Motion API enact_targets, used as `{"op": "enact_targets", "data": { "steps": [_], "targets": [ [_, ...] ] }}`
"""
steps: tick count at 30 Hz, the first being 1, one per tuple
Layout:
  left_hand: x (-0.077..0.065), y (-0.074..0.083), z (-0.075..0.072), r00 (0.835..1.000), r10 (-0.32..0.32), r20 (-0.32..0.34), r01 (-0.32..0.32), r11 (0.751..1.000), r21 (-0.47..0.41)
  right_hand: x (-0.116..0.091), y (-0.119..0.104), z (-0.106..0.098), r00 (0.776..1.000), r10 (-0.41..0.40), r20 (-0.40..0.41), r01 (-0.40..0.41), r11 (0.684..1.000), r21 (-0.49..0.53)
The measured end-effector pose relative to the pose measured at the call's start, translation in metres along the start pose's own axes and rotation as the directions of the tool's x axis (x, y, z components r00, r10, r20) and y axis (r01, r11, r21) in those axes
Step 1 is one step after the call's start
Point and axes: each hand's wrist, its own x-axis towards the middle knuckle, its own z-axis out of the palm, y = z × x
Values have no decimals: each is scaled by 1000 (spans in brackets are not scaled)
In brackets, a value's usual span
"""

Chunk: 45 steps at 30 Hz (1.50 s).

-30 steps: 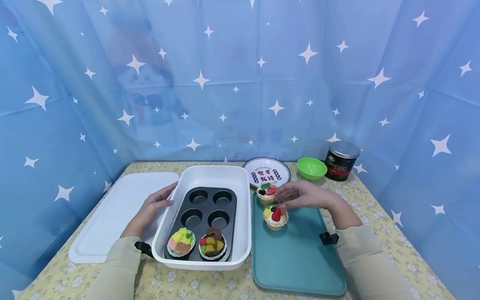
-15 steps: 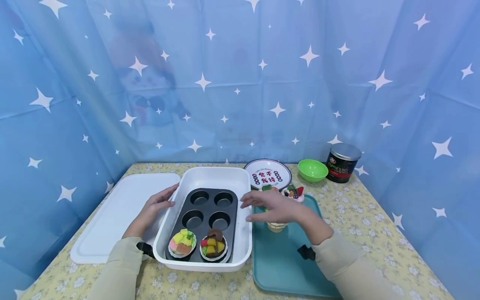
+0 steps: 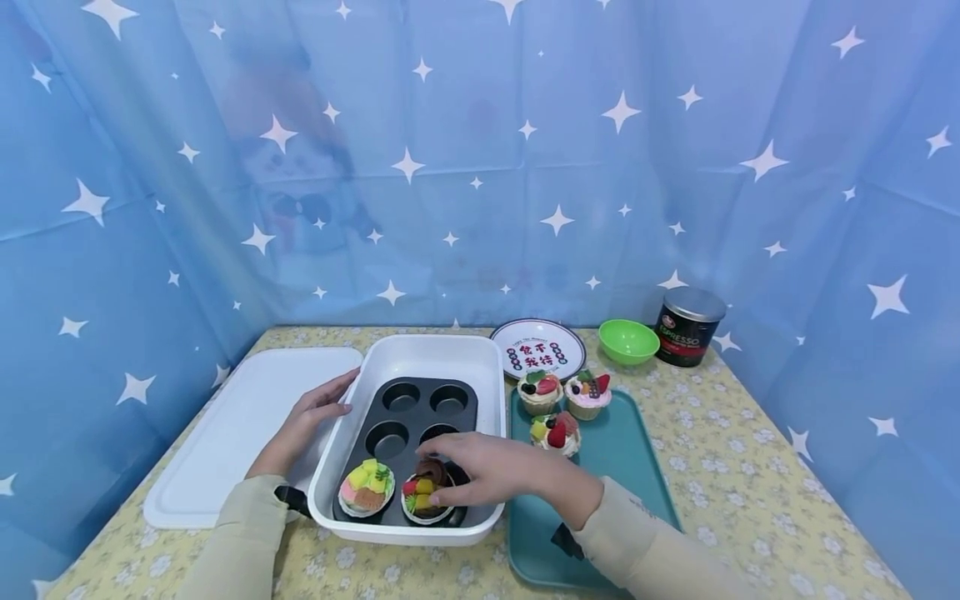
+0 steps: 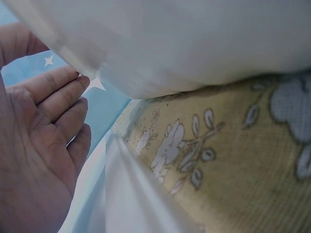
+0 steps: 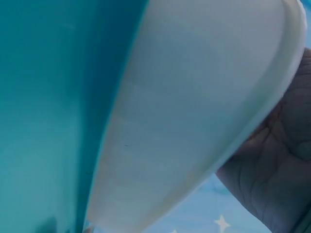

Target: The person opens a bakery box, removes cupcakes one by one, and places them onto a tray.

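A white rectangular basin (image 3: 498,392) holds a black muffin tin (image 3: 418,463). In the tin's near cups sit two fruit-topped cupcakes: a yellow-and-pink one (image 3: 366,487) on the left and a chocolate one (image 3: 424,485) on the right. My right hand (image 3: 495,473) reaches over the basin's right wall, thumb and fingers spread around the chocolate cupcake's top; its thumb overlaps the fruit, but a firm hold is not visible. My left hand (image 3: 309,423) rests along the basin's left side. Its fingers (image 4: 53,80) look nearly straight in the left wrist view.
To the right lies a teal tray (image 3: 630,467) with three cream cupcakes (image 3: 557,433) near its far end. Behind it stand a printed white plate (image 3: 538,346), a green bowl (image 3: 628,342) and an espresso tin (image 3: 688,327). A white lid (image 3: 225,442) lies to the left.
My right hand has moved left from the tray's cupcakes to the chocolate cupcake in the muffin tin. The pink cupcake, hidden behind it before, now shows on the tray. My left hand stays put.
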Motion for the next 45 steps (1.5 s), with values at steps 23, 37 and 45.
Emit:
{"op": "enact_targets", "data": {
  "steps": [23,37,45],
  "targets": [
    [-1,0,2,1000,-23,-7,23,1000,6,0,-1,15,999,34,-3,-34,995,-91],
    [-3,9,4,999,-32,-12,32,999,15,-1,-6,12,1000,11,-12,-13,985,-173],
    [-3,7,4,999,-37,-14,37,999,10,-1,-11,10,1000,-26,-10,23,980,-197]
  ]
}}
